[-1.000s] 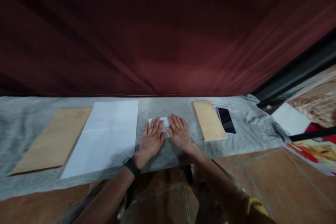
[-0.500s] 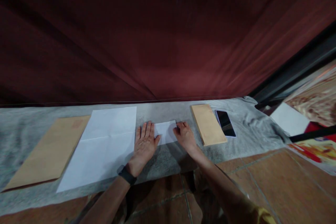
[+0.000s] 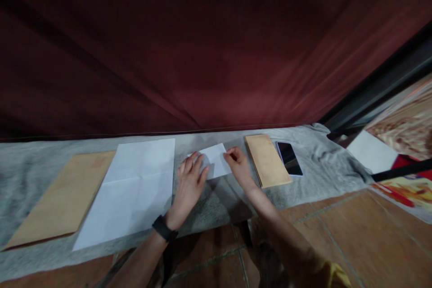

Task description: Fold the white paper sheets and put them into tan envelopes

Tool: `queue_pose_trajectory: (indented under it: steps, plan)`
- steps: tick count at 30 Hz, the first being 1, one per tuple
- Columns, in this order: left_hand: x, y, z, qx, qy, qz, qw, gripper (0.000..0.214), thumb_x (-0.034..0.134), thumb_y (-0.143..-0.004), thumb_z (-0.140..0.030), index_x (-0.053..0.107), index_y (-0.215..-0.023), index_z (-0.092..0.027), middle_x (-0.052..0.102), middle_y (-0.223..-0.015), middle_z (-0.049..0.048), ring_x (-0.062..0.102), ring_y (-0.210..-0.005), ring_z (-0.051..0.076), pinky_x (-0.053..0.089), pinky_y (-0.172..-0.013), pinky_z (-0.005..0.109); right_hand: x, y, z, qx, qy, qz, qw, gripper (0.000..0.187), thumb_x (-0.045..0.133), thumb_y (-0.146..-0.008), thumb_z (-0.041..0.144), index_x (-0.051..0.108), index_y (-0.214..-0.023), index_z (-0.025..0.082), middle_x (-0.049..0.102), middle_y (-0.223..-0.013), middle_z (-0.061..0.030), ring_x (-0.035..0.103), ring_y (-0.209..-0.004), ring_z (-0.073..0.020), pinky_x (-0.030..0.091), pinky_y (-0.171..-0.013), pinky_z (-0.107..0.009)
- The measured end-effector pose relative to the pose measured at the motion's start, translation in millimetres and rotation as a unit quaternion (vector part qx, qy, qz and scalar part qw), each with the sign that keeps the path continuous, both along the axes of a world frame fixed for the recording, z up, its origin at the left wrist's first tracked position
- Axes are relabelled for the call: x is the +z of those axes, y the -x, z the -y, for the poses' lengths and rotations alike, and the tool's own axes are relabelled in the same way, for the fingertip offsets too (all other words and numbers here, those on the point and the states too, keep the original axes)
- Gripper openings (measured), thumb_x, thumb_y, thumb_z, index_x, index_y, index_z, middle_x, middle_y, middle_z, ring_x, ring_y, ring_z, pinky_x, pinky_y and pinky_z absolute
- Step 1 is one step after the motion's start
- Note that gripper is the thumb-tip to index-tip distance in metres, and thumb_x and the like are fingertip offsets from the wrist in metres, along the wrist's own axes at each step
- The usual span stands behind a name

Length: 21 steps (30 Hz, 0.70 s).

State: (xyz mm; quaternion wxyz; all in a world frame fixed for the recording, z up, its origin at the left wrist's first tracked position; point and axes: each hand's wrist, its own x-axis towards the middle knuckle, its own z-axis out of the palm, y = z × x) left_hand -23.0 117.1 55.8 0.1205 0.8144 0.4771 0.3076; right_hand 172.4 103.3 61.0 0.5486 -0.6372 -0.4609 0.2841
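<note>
A small folded white paper [image 3: 215,160] is lifted a little off the grey cloth [image 3: 216,202], tilted, between my two hands. My right hand [image 3: 238,164] pinches its right edge with thumb and fingers closed. My left hand [image 3: 189,183], with a black band on the wrist, holds the paper's left edge with its fingers only slightly curled. To the left lies a large creased white sheet [image 3: 133,189], and further left a big brown envelope [image 3: 60,198].
A narrow brown envelope [image 3: 266,158] lies right of my hands, with a dark phone [image 3: 289,157] beside it. A dark red curtain [image 3: 202,45] hangs behind the cloth. Tiled floor [image 3: 337,234] and coloured papers [image 3: 401,189] lie at the right.
Both hands were flat on the folded paper; they slid apart to its edges, and now the paper is raised and tilted off the cloth.
</note>
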Motion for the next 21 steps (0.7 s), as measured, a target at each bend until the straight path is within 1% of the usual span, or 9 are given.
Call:
queue_pose_trajectory:
  steps: [2,4,6,8,10,13,16,19,21]
  plan:
    - [11.6,-3.8,1.5,-0.018,0.055,0.106,0.993,0.046,0.046,-0.101,-0.045,0.058,-0.138,-0.02,0.058,-0.146,0.0135,0.051,-0.137,0.028,0.042,-0.115,0.049,16.3,3.0,6.1,-0.047,-0.056,0.038,0.997,0.02,0.053,-0.093,0.043,0.056,-0.088,0.024,0.061,-0.078,0.0013,0.058,-0.072,-0.0153,0.049,-0.066,-0.024]
    - [18.4,-8.2,4.4,-0.043,0.163,0.221,0.961,0.05,0.049,-0.099,-0.049,0.056,-0.139,-0.021,0.058,-0.146,0.0129,0.056,-0.133,0.026,0.049,-0.108,0.045,27.4,7.9,14.3,-0.063,-0.089,0.098,0.989,0.018,0.051,-0.097,0.041,0.057,-0.092,0.024,0.064,-0.087,-0.0013,0.061,-0.078,-0.0161,0.05,-0.07,-0.026]
    - [20.1,-13.1,8.6,-0.058,0.279,0.337,0.898,0.054,0.054,-0.095,-0.052,0.055,-0.14,-0.022,0.058,-0.147,0.0128,0.059,-0.13,0.025,0.055,-0.099,0.039,29.8,16.9,23.3,-0.018,-0.116,0.18,0.977,0.016,0.05,-0.099,0.035,0.059,-0.092,0.024,0.067,-0.095,-0.0044,0.064,-0.087,-0.0178,0.052,-0.076,-0.028]
    - [18.5,-17.6,13.0,-0.05,0.36,0.433,0.825,0.055,0.062,-0.09,-0.054,0.06,-0.133,-0.02,0.063,-0.14,0.0126,0.063,-0.124,0.025,0.057,-0.093,0.035,24.3,29.7,31.3,0.039,-0.122,0.267,0.955,0.016,0.048,-0.1,0.029,0.062,-0.094,0.024,0.069,-0.102,-0.0068,0.065,-0.099,-0.0195,0.052,-0.089,-0.032]
    - [15.8,-20.8,15.6,-0.018,0.407,0.5,0.764,0.049,0.073,-0.081,-0.053,0.068,-0.114,-0.018,0.073,-0.121,0.0104,0.069,-0.112,0.023,0.058,-0.086,0.03,15.2,43.6,37.0,0.094,-0.106,0.346,0.927,0.016,0.05,-0.1,0.026,0.065,-0.099,0.024,0.07,-0.109,-0.0084,0.065,-0.102,-0.0208,0.051,-0.094,-0.035]
    - [13.2,-21.1,12.9,0.038,0.44,0.563,0.698,0.04,0.086,-0.066,-0.045,0.071,-0.09,-0.017,0.077,-0.092,0.0041,0.072,-0.088,0.018,0.056,-0.071,0.024,5.1,56.6,40.7,0.152,-0.096,0.39,0.903,0.016,0.055,-0.097,0.024,0.068,-0.108,0.024,0.071,-0.115,-0.0087,0.065,-0.107,-0.0218,0.051,-0.097,-0.036]
    - [14.6,-15.5,4.0,0.077,0.438,0.593,0.671,0.04,0.09,-0.057,-0.034,0.072,-0.088,-0.016,0.075,-0.081,-0.0002,0.068,-0.069,0.013,0.051,-0.059,0.021,3.9,51.3,37.9,0.161,-0.109,0.352,0.915,0.025,0.053,-0.097,0.024,0.066,-0.118,0.024,0.068,-0.124,-0.0074,0.061,-0.119,-0.0209,0.048,-0.105,-0.037]
    - [18.6,-6.0,-4.3,0.062,0.463,0.569,0.677,0.045,0.09,-0.056,-0.031,0.074,-0.095,-0.013,0.077,-0.08,0.0032,0.07,-0.068,0.017,0.052,-0.063,0.025,3.7,30.7,27.6,0.061,-0.086,0.268,0.958,0.037,0.048,-0.099,0.026,0.057,-0.135,0.023,0.059,-0.14,-0.0101,0.052,-0.133,-0.0215,0.045,-0.11,-0.039]
    - [20.4,0.6,-7.3,0.053,0.481,0.548,0.682,0.048,0.09,-0.056,-0.031,0.075,-0.097,-0.011,0.079,-0.084,0.0067,0.072,-0.074,0.02,0.055,-0.071,0.029,-0.9,15.2,18.0,0.006,-0.042,0.199,0.979,0.045,0.05,-0.098,0.031,0.051,-0.141,0.021,0.054,-0.146,-0.0124,0.053,-0.132,-0.0228,0.051,-0.102,-0.036]
